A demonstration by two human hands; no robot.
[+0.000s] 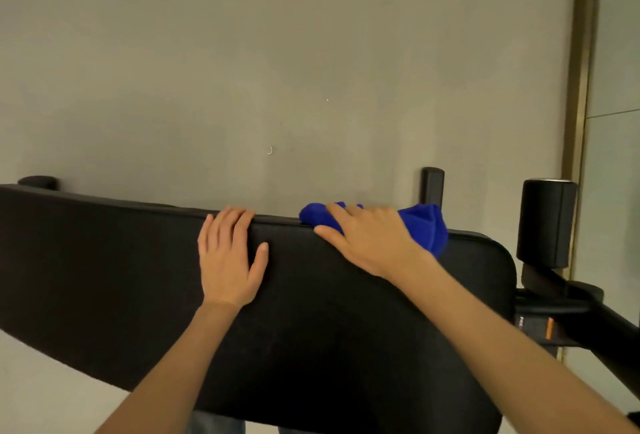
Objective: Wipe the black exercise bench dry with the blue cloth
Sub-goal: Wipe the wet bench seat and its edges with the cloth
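The black exercise bench (pixel 104 277) runs across the lower half of the view, its padded top facing me. My left hand (pixel 230 253) lies flat on the pad with its fingers curled over the far edge, holding nothing. My right hand (pixel 367 239) presses the blue cloth (pixel 424 229) against the far edge of the pad, near the bench's right end. The cloth is bunched; part of it is hidden under my palm and fingers.
A grey floor (pixel 277 69) lies beyond the bench. A black foam roller pad (pixel 547 222) and the bench's black metal frame (pixel 588 315) stand at the right end. A black post (pixel 432 187) rises behind the cloth. A gold-trimmed wall panel (pixel 581 87) runs along the right.
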